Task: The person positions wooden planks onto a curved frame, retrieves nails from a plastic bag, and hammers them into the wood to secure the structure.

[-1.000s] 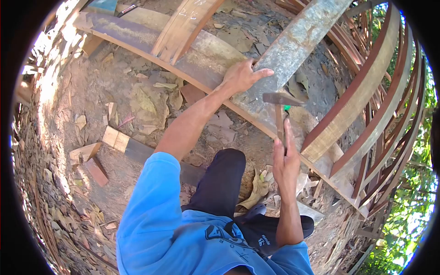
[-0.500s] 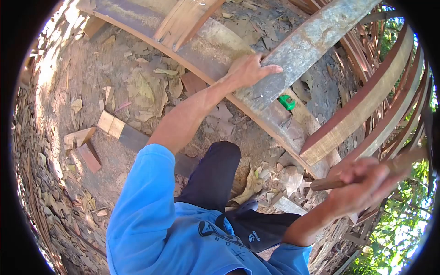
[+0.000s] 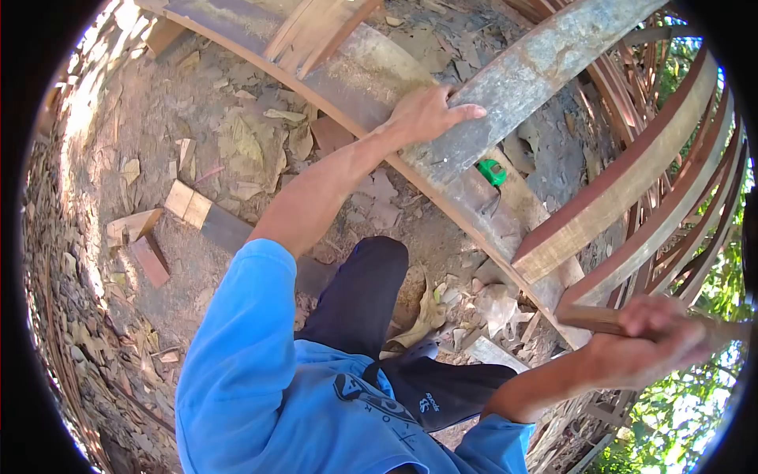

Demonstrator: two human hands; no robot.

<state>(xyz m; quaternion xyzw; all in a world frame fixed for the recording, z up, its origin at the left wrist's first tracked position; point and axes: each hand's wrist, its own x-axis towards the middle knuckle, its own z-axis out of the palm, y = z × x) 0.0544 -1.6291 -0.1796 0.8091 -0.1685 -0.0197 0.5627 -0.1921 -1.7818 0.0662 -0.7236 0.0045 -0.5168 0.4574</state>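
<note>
Outdoor boatyard, curved timber ribs (image 3: 632, 178) (woodchips)

The plank (image 3: 513, 87) under the left hand (image 3: 426, 114) was weathered grey with pale blotches. The handle (image 3: 600, 318) in the right hand (image 3: 651, 340) was brown wood. A bright green object (image 3: 492, 171) lay beside the plank. The sleeve (image 3: 237, 332) was blue.

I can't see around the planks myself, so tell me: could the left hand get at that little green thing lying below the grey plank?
Probably yes. The left hand rests flat on the grey plank, and the green thing lies in the open just below the plank's edge, uncovered. The right hand holds a wooden handle far off to the side.
</note>
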